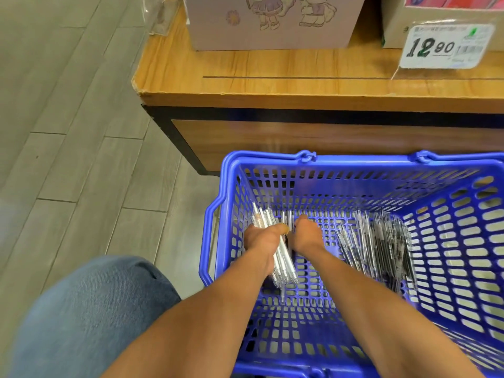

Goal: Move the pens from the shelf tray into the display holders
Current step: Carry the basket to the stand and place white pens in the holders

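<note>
Grey floor tiles, one blue basket: left hand grips a clear pen bundle; right hand reaches down, fingers hidden; second bundle lies apart.

Left hand fingers: curled under the bundle of clear pens that the left hand grips, so they do not show.
Right hand: fingertips point down and away; whether they hold anything cannot be told.
Dark pens: motion-blurred heap, single pens and their number not readable.
Blue basket: right side and near rim cut off by the picture's edges.
Price tag: "12.90" reads, the small print and barcode are too blurred.
Cartoon box: top cut off, figures shown only from the waist down.
Cardboard box: mostly outside the frame.
Knee in jeans: blurred, cut by the lower edge.
</note>
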